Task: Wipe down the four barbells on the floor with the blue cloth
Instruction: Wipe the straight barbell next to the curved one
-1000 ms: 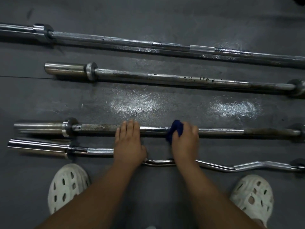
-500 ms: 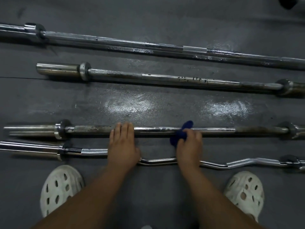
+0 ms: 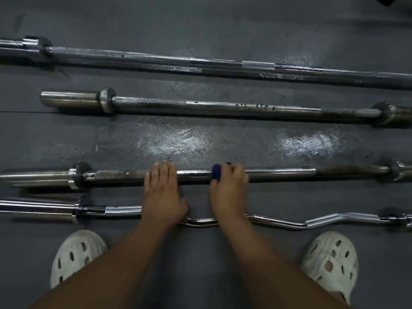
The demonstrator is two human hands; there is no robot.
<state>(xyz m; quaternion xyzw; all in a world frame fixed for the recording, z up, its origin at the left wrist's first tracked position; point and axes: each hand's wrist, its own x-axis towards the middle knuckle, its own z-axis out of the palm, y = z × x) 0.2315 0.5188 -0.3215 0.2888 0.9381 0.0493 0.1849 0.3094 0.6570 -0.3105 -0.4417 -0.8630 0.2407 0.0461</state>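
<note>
Here's the floor (image 3: 223, 23), dark grey, matt and grainy, with two wet-looking glossy patches. Now the far barbell (image 3: 156, 58): dull grey metal, rough knurling. The second barbell (image 3: 211, 105) is worn metal, pitted with dark spots. The third barbell (image 3: 278, 172) shines smooth mid-shaft, rust-brown and rough toward both collars. The curl bar (image 3: 323, 221) is bright mirror chrome with a knurled grip. The blue cloth (image 3: 216, 172) is soft fabric. The white clogs (image 3: 75, 255) are matt perforated plastic, scuffed.

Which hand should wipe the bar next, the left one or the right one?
The right hand: it holds the blue cloth against the second-nearest bar. The left hand rests flat on that bar with nothing in it, so it probably just steadies it.
</note>
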